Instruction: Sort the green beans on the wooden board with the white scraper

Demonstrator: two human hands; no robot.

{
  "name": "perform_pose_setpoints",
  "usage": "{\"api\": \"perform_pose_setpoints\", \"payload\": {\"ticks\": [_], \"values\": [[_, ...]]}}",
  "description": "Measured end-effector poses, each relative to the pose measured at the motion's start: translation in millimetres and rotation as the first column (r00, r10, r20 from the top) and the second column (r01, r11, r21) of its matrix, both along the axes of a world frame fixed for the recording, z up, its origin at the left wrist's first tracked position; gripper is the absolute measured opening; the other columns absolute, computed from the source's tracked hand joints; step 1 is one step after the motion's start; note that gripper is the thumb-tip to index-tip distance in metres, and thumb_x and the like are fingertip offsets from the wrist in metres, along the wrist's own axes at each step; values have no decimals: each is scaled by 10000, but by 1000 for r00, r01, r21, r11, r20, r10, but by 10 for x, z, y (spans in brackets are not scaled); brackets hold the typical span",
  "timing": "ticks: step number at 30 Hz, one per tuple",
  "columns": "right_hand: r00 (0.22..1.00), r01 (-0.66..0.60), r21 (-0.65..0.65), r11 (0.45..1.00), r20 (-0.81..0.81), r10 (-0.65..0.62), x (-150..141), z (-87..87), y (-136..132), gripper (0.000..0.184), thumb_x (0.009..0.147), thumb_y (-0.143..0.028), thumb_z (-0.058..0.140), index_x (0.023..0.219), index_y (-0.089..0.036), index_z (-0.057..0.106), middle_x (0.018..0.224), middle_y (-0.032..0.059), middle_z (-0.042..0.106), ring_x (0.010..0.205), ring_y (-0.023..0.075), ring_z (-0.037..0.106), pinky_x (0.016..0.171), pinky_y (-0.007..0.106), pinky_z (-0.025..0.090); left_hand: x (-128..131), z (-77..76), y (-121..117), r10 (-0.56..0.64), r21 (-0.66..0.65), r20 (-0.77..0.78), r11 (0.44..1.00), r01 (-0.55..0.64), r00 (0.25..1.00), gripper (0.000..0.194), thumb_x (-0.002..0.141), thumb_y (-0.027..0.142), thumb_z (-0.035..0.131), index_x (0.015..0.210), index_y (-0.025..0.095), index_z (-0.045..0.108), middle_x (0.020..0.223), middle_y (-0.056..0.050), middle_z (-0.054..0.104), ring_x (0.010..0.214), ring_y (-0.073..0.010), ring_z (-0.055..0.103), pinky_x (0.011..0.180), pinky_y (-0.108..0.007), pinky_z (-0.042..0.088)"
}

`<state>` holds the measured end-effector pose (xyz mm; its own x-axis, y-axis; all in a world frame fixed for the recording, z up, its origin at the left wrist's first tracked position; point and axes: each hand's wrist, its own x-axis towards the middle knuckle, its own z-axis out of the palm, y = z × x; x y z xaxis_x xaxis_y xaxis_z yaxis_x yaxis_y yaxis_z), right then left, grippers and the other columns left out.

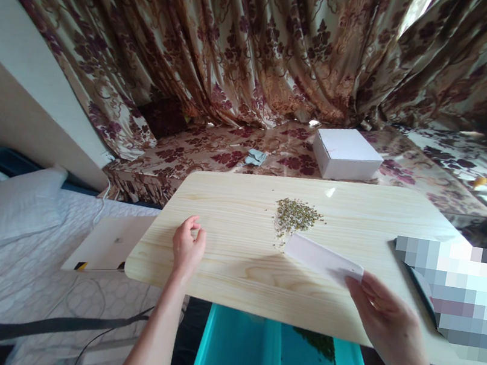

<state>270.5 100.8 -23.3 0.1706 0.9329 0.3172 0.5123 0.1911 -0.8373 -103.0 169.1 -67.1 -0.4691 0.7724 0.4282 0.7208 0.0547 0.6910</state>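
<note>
A small heap of green seeds or beans [297, 216] lies on a pale wooden board [240, 206]. My right hand [381, 316] is closed on a white flat scraper card [321, 258], whose far edge rests just in front of the heap. My left hand [188, 247] rests on the board's near left part, fingers loosely curled, holding nothing I can see.
A teal plastic bin [244, 359] sits below the board's near edge, some green grains inside. A white box [346, 154] stands behind the board on flowered cloth. Patterned curtains hang behind. A bed with white bedding [11, 233] is on the left; a blurred-out object lies at right.
</note>
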Motion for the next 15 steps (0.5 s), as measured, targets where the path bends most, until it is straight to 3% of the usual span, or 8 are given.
{"api": "perform_pose_setpoints", "payload": {"ticks": [4,15], "values": [[1000,-9,-33,999,5,9,-14,-31,17,254,803,-420,604,922,-239,735,838,36,780,745,228,737,615,246,591,-2,12,2,2,-1,0,1000,-2,1000,353,739,231,495,1077,193,589,877,-38,638,887,-198,592,823,-316,461],[989,134,-5,991,56,-133,-47,0,-77,217,793,-407,598,882,-248,716,800,33,778,724,245,736,562,262,566,5,24,-5,1,-2,1,1000,-1,1000,349,741,228,493,1076,197,584,882,-37,638,896,-203,589,838,-330,458]]}}
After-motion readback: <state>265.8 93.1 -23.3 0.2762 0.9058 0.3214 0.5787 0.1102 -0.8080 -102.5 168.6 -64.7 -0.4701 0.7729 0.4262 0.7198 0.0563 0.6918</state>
